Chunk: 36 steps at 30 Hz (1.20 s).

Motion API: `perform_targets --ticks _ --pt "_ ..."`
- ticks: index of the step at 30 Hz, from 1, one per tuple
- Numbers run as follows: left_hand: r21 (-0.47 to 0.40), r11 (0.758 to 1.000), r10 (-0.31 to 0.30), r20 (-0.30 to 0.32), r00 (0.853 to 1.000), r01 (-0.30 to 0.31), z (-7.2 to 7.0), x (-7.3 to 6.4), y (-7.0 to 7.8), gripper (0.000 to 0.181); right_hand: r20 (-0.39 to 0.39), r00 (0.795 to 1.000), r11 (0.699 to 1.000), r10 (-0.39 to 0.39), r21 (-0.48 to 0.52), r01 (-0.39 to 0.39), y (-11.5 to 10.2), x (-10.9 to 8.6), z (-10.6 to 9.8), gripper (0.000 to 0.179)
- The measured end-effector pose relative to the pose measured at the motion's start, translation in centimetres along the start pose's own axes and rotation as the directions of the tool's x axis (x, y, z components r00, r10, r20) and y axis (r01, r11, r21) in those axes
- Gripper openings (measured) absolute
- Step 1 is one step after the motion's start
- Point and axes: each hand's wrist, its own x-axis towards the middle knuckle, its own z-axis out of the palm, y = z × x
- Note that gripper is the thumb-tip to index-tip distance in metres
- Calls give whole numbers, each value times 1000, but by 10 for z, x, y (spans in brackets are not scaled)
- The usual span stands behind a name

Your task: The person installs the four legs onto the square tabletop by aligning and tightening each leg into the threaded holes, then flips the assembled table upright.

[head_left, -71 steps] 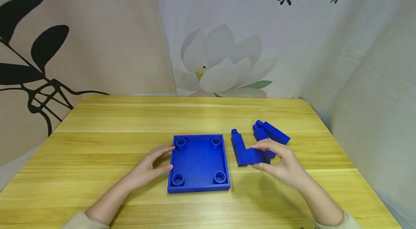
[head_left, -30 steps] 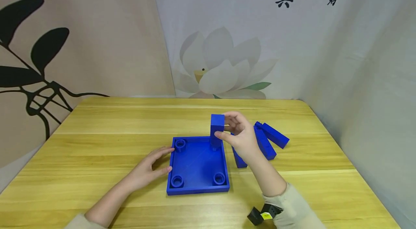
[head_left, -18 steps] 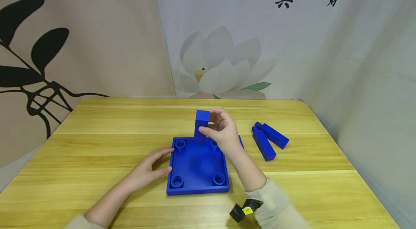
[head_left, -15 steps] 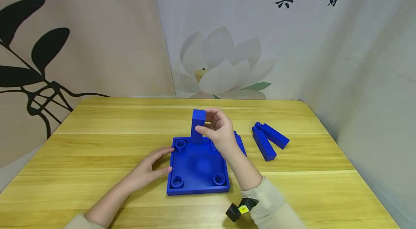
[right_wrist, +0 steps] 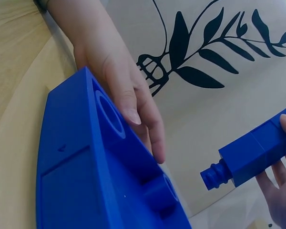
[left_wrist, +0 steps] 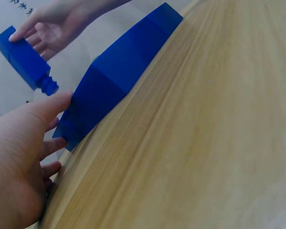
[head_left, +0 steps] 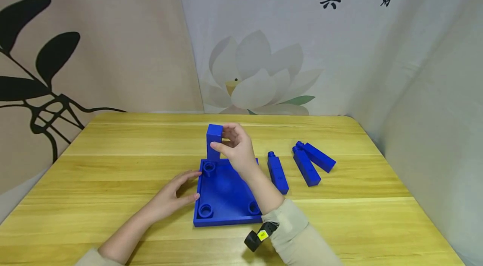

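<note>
A square blue tabletop (head_left: 230, 196) lies underside up on the table, with a raised rim and round sockets at its corners. My left hand (head_left: 170, 201) rests at its left edge, thumb and index fingertip touching the rim. Above the far-left socket (head_left: 209, 168), my right hand (head_left: 238, 150) pinches a square blue table leg (head_left: 213, 142) between thumb and fingers. The leg stands upright; its threaded end (right_wrist: 214, 176) points down, apart from the socket in the right wrist view. My right forearm hides the tabletop's right side.
Three more blue legs lie on the wooden table (head_left: 377, 224) to the right: a near one (head_left: 278, 176), a middle one (head_left: 306, 167) and a far one (head_left: 320, 157). A black wrist camera (head_left: 260, 236) hangs from my right sleeve. A printed curtain (head_left: 260, 39) stands behind the table.
My right hand has picked up one leg from the right, turned it upright and carried it left across the tabletop to the far-left corner. My left hand has stayed at the edge.
</note>
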Motion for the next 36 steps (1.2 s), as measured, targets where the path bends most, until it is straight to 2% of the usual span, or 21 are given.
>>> perform_targets --ticks 9,13,15,22,36 --pt "-13 1000 -11 1 1000 11 1 1 -1 56 -1 1000 1000 6 -19 -6 17 6 5 35" --pt "-18 1000 -8 2 1000 8 1 1 -1 56 -1 999 999 37 -15 -37 22 6 7 36" --pt "-18 1000 -5 0 1000 5 2 2 0 56 -2 998 998 56 -15 -56 22 5 8 36" --pt "-12 1000 -5 -1 1000 5 3 2 -3 56 -6 997 995 83 -52 -83 0 -2 14 35" --pt "-43 999 -15 4 1000 15 1 2 -3 55 13 993 991 117 -69 -116 5 -4 18 35"
